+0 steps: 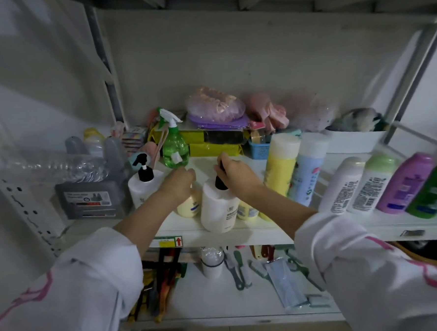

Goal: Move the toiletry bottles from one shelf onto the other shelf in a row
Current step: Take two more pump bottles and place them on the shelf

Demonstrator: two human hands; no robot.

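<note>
My right hand point(234, 173) grips the black pump head of a white pump bottle point(219, 210) standing near the front edge of the upper shelf point(242, 234). My left hand point(179, 183) curls over the top of a small pale yellow bottle point(189, 205) just left of it. Another white pump bottle point(143, 185) stands further left. Behind my right wrist sits another small yellow bottle point(247, 211). A tall yellow bottle point(281, 161) and a light blue one point(308, 170) stand to the right, then a row of white point(341, 186), white-green point(372, 184), purple point(405, 183) and green point(434, 190) bottles.
A green spray bottle point(174, 145), yellow packets, a blue basket point(260, 150) and bagged items crowd the back of the upper shelf. A grey box point(91, 201) sits at left. The lower shelf point(221, 316) holds a jar, combs, a wrapped pack and tools.
</note>
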